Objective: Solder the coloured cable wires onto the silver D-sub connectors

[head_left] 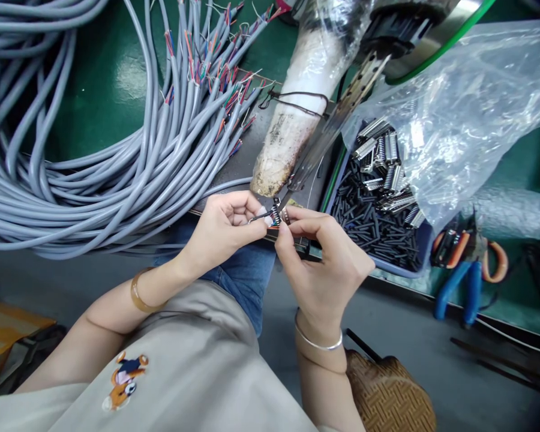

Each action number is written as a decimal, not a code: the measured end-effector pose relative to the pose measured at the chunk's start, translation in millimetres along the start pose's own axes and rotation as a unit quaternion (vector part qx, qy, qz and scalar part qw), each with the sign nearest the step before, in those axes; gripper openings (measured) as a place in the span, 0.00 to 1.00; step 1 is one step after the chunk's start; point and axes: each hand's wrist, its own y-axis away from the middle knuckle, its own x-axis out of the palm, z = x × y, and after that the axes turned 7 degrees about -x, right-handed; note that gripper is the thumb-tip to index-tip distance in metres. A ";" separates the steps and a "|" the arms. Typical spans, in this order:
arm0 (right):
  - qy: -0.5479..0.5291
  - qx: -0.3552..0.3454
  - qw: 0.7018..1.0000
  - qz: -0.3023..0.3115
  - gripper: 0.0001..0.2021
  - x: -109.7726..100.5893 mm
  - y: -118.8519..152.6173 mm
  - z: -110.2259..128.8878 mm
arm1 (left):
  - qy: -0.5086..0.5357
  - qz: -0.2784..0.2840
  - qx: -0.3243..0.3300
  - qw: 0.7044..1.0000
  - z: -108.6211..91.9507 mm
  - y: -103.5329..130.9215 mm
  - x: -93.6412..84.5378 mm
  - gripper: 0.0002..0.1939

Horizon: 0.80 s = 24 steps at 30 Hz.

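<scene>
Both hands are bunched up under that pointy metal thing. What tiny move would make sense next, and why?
Probably a slight nudge of the thin dark wire by the left hand to seat its end on the small pin connector: the right hand is at the connector, and the pointed metal tip sits right beside it.

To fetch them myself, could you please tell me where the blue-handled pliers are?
In the head view, the pliers lie at the right on the green bench, just right of the plastic bin, beside the orange handles.
</scene>
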 end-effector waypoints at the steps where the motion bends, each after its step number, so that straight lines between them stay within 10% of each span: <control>1: 0.000 0.000 1.000 0.000 0.08 -0.1 0.4 -0.4 | -0.007 -0.001 -0.002 1.000 0.1 0.0 0.0 0.17; 15: 0.014 0.009 1.000 0.021 0.08 1.3 3.6 0.7 | -0.126 -0.012 0.062 0.990 7.5 8.4 0.8 0.09; 24: -0.052 0.083 0.995 -0.013 0.04 2.7 10.3 1.1 | -0.001 0.053 -0.053 0.997 9.5 10.3 -7.5 0.10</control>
